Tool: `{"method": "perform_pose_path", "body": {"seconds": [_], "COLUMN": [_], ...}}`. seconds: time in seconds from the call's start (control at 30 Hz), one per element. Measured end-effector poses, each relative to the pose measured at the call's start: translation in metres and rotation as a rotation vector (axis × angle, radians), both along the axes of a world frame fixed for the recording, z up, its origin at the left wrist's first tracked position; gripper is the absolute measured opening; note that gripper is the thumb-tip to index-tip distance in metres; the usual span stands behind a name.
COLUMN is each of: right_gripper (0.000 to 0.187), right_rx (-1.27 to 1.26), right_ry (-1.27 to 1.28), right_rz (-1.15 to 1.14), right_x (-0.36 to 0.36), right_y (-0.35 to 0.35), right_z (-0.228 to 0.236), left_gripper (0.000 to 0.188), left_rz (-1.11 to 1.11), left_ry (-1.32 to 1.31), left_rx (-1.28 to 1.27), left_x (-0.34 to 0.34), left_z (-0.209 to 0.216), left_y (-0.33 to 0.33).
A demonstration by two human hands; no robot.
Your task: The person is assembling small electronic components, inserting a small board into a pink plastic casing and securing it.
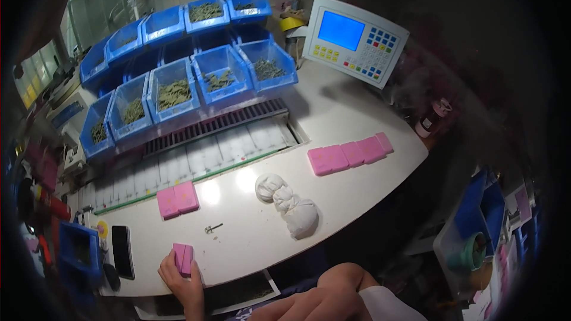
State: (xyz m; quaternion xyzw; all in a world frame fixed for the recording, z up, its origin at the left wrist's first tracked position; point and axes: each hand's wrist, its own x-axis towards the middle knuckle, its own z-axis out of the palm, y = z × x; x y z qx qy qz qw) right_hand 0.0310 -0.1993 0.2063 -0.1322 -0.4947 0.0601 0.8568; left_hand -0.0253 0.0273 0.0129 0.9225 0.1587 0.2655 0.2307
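My left hand (180, 276) is at the near left edge of the white table, its fingers and thumb closed about a small pink block (183, 254). A dark seam runs along that block. Beyond it, two similar pink blocks (178, 200) lie side by side. A small metal piece with a thin stem (212, 228) rests to the right of them. Bare skin fills the lower middle edge, very close; part of it looks like my right hand (315, 306), but its fingers cannot be made out clearly, nor whether it holds anything.
Blue bins (173, 94) with dry greenish bits stand in two tiers at the back. A slatted tray (196, 154) lies before them. Right of centre are a knotted white cloth bundle (288, 205) and a pink block row (348, 156). A keypad console (355, 41) stands behind; a phone (123, 252) lies left.
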Motion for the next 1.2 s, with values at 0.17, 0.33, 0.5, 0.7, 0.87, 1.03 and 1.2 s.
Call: {"method": "perform_pose_path", "body": {"seconds": [0.17, 0.33, 0.5, 0.7, 0.87, 1.03, 1.2], "right_gripper": [0.024, 0.024, 0.016, 0.015, 0.018, 0.022, 0.04], "right_rx": [0.129, -0.084, -0.034, -0.033, 0.052, 0.033, -1.073], "right_ry": [0.213, 0.2, 0.199, 0.247, 0.469, 0.039, -0.348], "right_rz": [0.235, 0.38, 0.335, 0.3, 0.353, 0.153, -0.654], "right_x": [-0.007, -0.021, -0.021, -0.023, -0.047, -0.008, 0.055], "right_y": [0.027, 0.02, 0.029, 0.043, 0.046, 0.057, 0.033], "right_z": [-0.006, -0.009, -0.022, -0.033, -0.022, -0.021, -0.069], "left_gripper": [0.05, 0.05, 0.052, 0.06, 0.063, 0.052, 0.044], "left_rz": [0.023, 0.044, 0.039, 0.051, 0.051, 0.015, 0.075], "left_ry": [-0.044, -0.054, -0.033, -0.037, -0.042, 0.051, -0.054], "left_rx": [0.045, 0.042, 0.034, 0.058, 0.048, -0.076, -0.29], "left_x": [0.006, 0.009, 0.002, -0.001, 0.004, 0.014, 0.026], "left_z": [-0.003, -0.001, -0.003, -0.002, 0.0, 0.011, 0.016], "left_y": [-0.003, -0.006, -0.004, -0.003, -0.002, 0.006, 0.05]}}
